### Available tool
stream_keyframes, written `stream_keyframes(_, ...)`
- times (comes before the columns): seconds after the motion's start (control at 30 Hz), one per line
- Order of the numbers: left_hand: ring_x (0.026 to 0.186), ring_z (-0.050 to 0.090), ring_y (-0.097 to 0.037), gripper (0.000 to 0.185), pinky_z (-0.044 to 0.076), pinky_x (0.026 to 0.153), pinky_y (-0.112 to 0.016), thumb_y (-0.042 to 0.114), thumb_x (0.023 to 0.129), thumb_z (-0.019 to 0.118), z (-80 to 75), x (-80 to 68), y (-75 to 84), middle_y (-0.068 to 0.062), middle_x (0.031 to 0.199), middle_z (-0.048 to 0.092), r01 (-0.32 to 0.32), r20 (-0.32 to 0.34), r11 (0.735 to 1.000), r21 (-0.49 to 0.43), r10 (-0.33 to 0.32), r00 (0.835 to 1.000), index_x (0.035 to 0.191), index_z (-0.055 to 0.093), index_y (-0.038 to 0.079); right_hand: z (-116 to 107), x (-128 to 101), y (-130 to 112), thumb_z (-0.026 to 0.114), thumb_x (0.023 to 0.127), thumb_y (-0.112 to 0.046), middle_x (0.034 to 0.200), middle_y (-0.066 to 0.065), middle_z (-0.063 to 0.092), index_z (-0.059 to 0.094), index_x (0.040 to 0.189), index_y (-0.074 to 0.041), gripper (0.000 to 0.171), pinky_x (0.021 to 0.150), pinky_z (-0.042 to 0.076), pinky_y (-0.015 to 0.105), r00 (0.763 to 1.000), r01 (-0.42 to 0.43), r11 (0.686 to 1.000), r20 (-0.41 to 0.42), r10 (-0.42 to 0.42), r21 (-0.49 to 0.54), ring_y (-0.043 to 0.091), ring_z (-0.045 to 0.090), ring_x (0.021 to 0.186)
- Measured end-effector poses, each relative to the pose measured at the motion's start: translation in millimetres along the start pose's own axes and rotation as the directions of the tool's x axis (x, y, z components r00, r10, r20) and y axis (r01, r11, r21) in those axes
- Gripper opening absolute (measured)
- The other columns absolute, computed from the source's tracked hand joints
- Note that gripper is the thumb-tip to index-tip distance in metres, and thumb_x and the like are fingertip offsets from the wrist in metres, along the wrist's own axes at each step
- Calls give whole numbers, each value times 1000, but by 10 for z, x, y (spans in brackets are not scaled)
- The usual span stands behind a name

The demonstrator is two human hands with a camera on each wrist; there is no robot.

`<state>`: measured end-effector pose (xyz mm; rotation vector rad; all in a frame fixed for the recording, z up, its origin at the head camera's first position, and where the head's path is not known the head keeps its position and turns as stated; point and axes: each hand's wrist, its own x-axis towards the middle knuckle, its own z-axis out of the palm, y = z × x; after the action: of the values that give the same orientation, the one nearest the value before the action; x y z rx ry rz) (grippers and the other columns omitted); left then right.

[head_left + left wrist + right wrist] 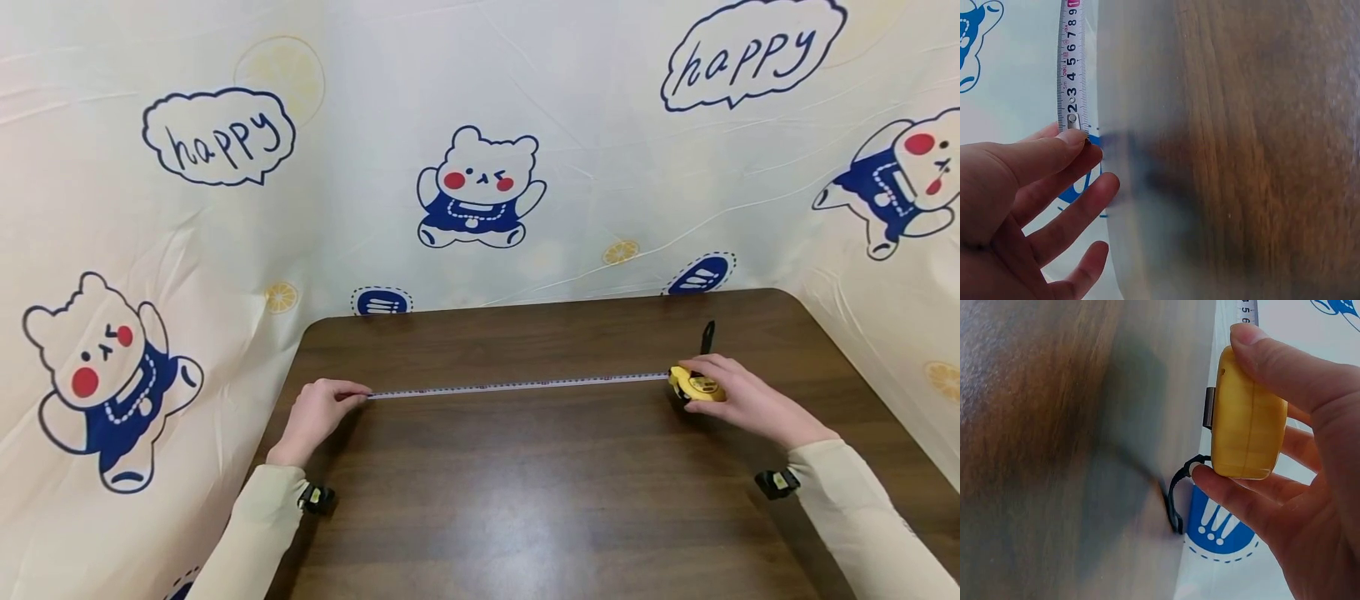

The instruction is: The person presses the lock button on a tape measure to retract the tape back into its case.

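Observation:
A white tape blade [517,386] stretches straight across, above the brown table, from one hand to the other. At its left end my left hand [318,417] pinches the metal end hook [1072,120] between thumb and index finger; the other fingers are spread loosely. Low numbers on the blade show beside the thumb in the left wrist view. My right hand [738,400] grips the yellow tape measure [1249,419], thumb at one end of the case and fingers round the other. A metal belt clip [1209,407] and a black wrist strap [1171,503] show on the case.
The dark wooden table [487,483] has a rounded back edge. A pale curtain [360,167] printed with bears and "happy" bubbles surrounds it at the back and sides. Small black devices sit on both wrists, the left device [317,498] close over the tabletop.

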<state>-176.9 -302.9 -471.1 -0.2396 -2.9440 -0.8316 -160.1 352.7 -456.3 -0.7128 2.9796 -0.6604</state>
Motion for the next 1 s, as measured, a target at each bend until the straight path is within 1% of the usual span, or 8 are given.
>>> stream_keyframes(0.17, 104, 73, -33, 11, 56, 89, -57, 12, 95, 77, 18, 3, 20, -9, 107, 79, 0, 8, 1000, -7, 0, 1000, 103, 84, 14, 13, 9, -20, 83, 91, -32, 137, 24, 58, 58, 142, -1, 65, 99, 47, 66, 1000, -2, 1000, 16, 2, 8, 43, 55, 121)
stream_keyframes(0.4, 104, 73, -33, 12, 56, 90, -57, 12, 95, 76, 47, 9, 41, -10, 107, 79, 13, 16, 1000, -16, -13, 1000, 104, 84, 13, 47, 27, -18, 83, 91, -30, 134, 23, 60, 59, 141, 0, 63, 97, 48, 63, 1000, 27, 1000, 0, -27, -11, 42, 56, 119)
stream_keyframes(0.6, 104, 72, -34, 12, 55, 91, -57, 12, 95, 77, 74, 23, 59, -10, 107, 79, 18, 21, 1000, -20, -17, 1000, 104, 84, 13, 68, 40, -18, 83, 91, -31, 135, 22, 60, 59, 142, -2, 63, 98, 48, 64, 1000, 24, 1000, 9, -25, 3, 42, 56, 120)
stream_keyframes(1.0, 103, 73, -32, 11, 55, 90, -57, 12, 95, 77, 124, 64, 73, -8, 106, 80, -14, 15, 1000, -19, 14, 1000, 103, 84, 14, 76, 60, -44, 82, 91, -33, 138, 23, 59, 58, 142, -1, 65, 100, 47, 65, 1000, 12, 1000, 24, -12, 5, 42, 55, 123)
